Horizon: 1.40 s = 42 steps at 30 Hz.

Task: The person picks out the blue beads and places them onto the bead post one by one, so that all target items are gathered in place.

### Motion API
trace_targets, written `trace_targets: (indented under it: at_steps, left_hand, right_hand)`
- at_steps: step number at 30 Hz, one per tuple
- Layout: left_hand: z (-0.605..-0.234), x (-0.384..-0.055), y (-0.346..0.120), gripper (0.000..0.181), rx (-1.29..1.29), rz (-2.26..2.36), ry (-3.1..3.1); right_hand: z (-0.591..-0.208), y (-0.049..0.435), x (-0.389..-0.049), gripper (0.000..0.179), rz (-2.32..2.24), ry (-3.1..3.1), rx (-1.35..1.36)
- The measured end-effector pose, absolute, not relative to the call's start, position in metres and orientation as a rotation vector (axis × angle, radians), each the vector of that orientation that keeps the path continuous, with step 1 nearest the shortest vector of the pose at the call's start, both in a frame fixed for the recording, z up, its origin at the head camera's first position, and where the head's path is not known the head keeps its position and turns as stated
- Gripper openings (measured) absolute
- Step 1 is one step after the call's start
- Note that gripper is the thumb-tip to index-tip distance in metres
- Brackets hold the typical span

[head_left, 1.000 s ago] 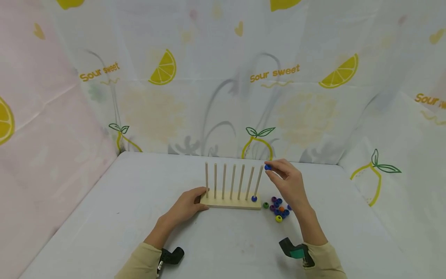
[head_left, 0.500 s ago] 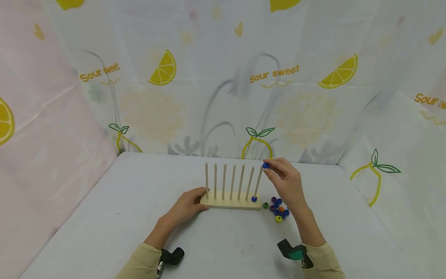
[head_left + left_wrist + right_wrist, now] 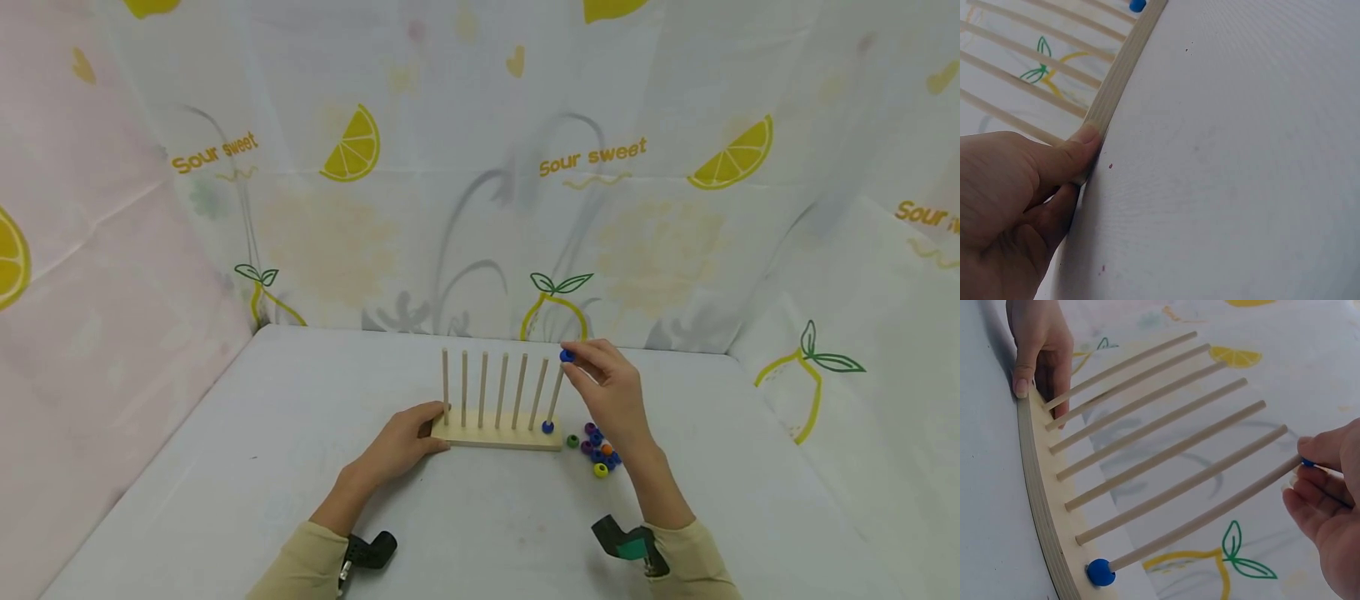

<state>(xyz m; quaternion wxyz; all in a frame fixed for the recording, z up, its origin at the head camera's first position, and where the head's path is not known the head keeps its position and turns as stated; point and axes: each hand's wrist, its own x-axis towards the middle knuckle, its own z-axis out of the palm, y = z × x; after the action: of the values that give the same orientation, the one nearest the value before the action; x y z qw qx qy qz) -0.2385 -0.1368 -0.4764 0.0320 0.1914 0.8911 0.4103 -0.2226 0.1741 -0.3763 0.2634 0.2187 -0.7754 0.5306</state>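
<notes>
A light wooden base (image 3: pixel 495 437) carries a row of several upright wooden pegs (image 3: pixel 501 392). My left hand (image 3: pixel 401 442) grips the base's left end, thumb on the near edge and fingers behind, as the left wrist view also shows. My right hand (image 3: pixel 617 396) pinches a blue bead (image 3: pixel 567 356) between thumb and fingertips right at the top of the rightmost peg (image 3: pixel 1210 512). In the right wrist view the fingers mostly hide that bead. Another blue bead (image 3: pixel 1101 572) sits at the foot of the same peg, against the base.
A loose cluster of beads lies right of the base, partly behind my right forearm: a green bead (image 3: pixel 572 441), a yellow bead (image 3: pixel 601 470), an orange bead (image 3: pixel 607 449), and several blue and purple ones. A lemon-print cloth (image 3: pixel 450 208) hangs behind the white table (image 3: pixel 262 433).
My right hand has moved a little left with the blue bead, from beside the rightmost peg to its top. The left hand and the base have stayed in place.
</notes>
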Motion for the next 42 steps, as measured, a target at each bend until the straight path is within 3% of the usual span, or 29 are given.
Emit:
trace_targets:
  at_steps: [42]
  left_hand:
    - [-0.477,-0.239,-0.135,0.054,0.54,1.299,2.723]
  right_hand:
    - [-0.383,0.177,-0.225,0.021,1.415,-2.336,0.445]
